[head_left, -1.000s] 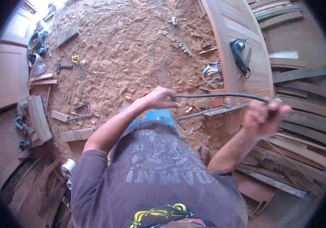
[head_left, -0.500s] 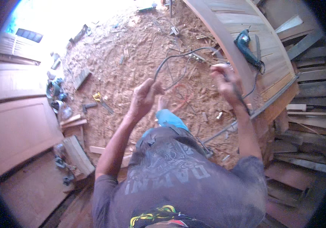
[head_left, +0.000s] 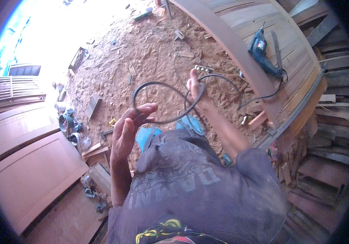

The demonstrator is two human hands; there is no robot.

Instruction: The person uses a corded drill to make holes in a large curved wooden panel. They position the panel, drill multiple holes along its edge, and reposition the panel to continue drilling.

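Observation:
A black power cord (head_left: 158,83) makes a wide loop between my two hands, above the floor. My left hand (head_left: 130,126) has its fingers curled at the loop's left side, the cord passing through them and the thumb raised apart. My right hand (head_left: 198,92) points away from me and holds the cord near the loop's right side; its fingers are partly hidden. From there the cord curves right and runs towards a dark teal power drill (head_left: 260,48). That drill lies on a slatted wooden panel with a curved frame (head_left: 227,36), its bit pointing away from me.
A power strip (head_left: 204,68) lies beyond my right hand on the sawdust-covered floor (head_left: 113,73), among wood scraps. Panelled wooden boards (head_left: 36,171) lie at the left, with tools and bags along their edge. Stacked planks (head_left: 337,85) fill the right side.
My right hand has moved left, closer to my left hand, which has come lower. The cord between them has become a rounder loop. My view has shifted slightly.

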